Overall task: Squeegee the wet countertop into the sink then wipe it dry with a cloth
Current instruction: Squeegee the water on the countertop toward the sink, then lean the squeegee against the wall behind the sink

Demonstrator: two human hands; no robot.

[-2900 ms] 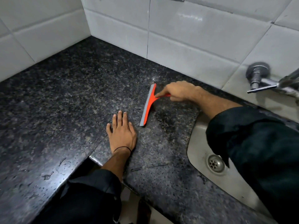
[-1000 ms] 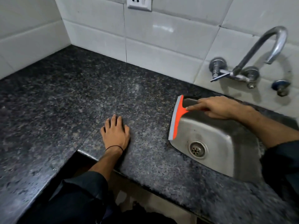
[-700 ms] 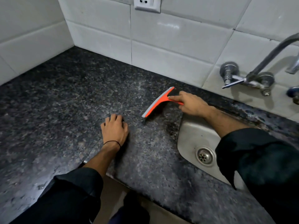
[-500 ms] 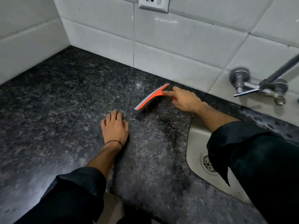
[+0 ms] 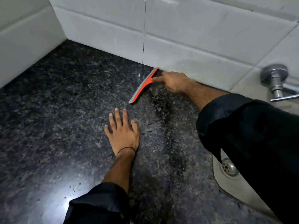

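The right hand [image 5: 174, 81] grips the orange plastic squeegee with a grey rubber blade [image 5: 143, 85] by its handle. The blade rests on the black speckled stone countertop [image 5: 56, 110], far end at the white tiled wall [image 5: 186, 46]. The left hand [image 5: 123, 133] lies flat beside it, fingers straight. Wet marks [image 5: 161, 109] lie near the steel sink [image 5: 226, 185], so squeegeeing seems unfinished. No cloth shows; drying is left.

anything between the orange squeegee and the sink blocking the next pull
Nothing visible does. The orange and grey squeegee, held by the right hand, has only black speckled granite countertop between it and the steel sink. The left hand rests flat off that path; the dark sleeve hides part of the sink.
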